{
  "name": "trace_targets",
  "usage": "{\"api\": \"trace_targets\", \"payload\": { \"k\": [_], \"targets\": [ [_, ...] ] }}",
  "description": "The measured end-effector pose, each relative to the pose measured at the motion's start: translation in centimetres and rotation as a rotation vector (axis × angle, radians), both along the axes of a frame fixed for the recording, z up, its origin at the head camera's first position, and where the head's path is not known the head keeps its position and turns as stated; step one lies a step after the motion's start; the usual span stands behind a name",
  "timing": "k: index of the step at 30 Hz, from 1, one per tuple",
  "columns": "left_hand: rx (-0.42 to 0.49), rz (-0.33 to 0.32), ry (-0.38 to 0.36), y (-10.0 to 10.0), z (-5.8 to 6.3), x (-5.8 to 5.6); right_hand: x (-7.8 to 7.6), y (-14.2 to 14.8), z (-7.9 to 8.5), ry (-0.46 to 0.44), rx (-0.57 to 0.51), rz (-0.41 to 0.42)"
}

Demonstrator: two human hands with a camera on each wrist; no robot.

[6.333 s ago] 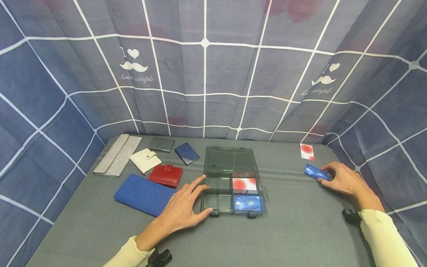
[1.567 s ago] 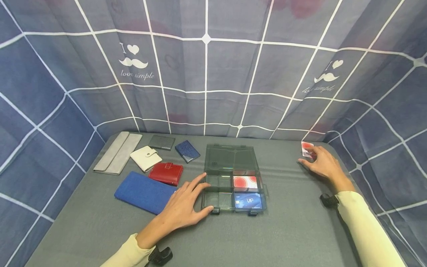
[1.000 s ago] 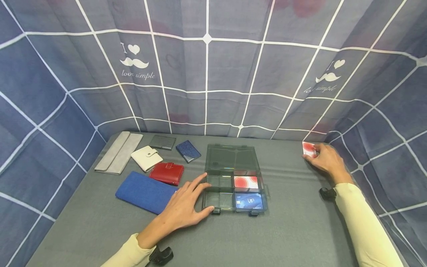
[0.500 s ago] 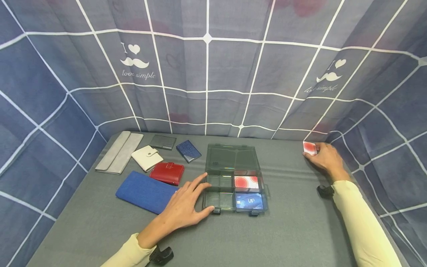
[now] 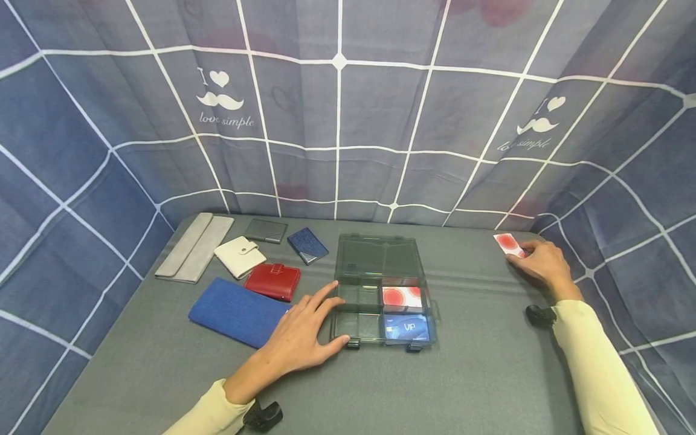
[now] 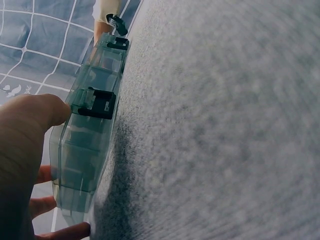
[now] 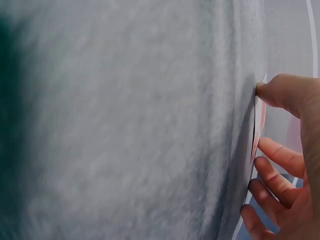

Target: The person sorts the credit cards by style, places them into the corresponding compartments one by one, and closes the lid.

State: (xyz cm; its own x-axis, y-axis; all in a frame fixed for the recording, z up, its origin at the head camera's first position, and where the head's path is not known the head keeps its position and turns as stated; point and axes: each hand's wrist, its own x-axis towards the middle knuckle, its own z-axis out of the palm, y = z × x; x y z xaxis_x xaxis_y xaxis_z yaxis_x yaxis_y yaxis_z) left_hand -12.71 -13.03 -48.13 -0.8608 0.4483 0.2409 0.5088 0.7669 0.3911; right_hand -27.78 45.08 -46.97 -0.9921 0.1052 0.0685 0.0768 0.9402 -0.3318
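Note:
In the head view my right hand (image 5: 545,264) pinches a red-and-white card (image 5: 508,243) at the far right of the table. The right wrist view shows the thumb on one edge of this card (image 7: 261,118) and fingertips at the other. My left hand (image 5: 298,334) touches the left side and front edge of a see-through grey-green compartment box (image 5: 354,327), fingers spread. Its lid (image 5: 377,255) lies folded back. Another red-and-white card (image 5: 401,298) sits in the back right compartment, a blue VIP card (image 5: 406,328) in the front right one.
Left of the box lie a blue long wallet (image 5: 236,311), partly under my left hand, and a red wallet (image 5: 273,281). Behind them are a cream wallet (image 5: 240,257), a grey folding case (image 5: 194,247), a dark grey holder (image 5: 264,231) and a navy holder (image 5: 307,245). A checked curtain (image 5: 348,115) surrounds the table.
The blue VIP card first held at the right is gone from there. My right hand has since taken the red-and-white card, now tilted and shifted slightly rightward. The left hand stays put.

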Motion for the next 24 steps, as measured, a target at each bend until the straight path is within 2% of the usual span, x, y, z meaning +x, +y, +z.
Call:
{"api": "trace_targets", "payload": {
  "k": [5,13,20,24],
  "targets": [
    [-0.003,-0.002,0.003,-0.01,-0.06,0.01,0.24,0.41,-0.02,-0.014,-0.012,-0.004],
    [-0.003,-0.004,0.005,-0.01,-0.11,-0.02,0.37,0.68,-0.01,-0.018,-0.006,0.039],
    [0.004,-0.003,0.009,0.00,-0.14,-0.05,0.60,0.98,-0.54,0.044,-0.031,0.086],
    [-0.001,0.000,0.007,0.00,-0.20,-0.06,0.64,0.98,-0.56,0.031,-0.028,0.076]
  ]
}}
